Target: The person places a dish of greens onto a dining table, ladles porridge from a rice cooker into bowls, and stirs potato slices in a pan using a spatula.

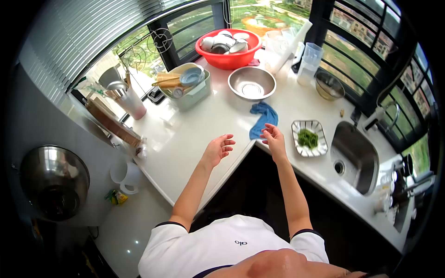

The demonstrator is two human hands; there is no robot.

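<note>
Head view: the fingers of the left hand (218, 151) curled loosely around nothing, over the counter (185, 127); those of the right hand (275, 142) were half bent and unclenched beside the blue cloth (265, 116), though whether they brushed it I couldn't tell. The cloth lay crumpled by the counter's inner corner, in front of the steel bowl (259, 82). It looked light, limp and hard to damage, best pinched by a raised fold. The pale top seemed smooth and slippery. Farther out were greens (308, 138) in a ribbed dish, a sink (366, 155), a red basin (229, 60) and barred windows (187, 36).
</note>
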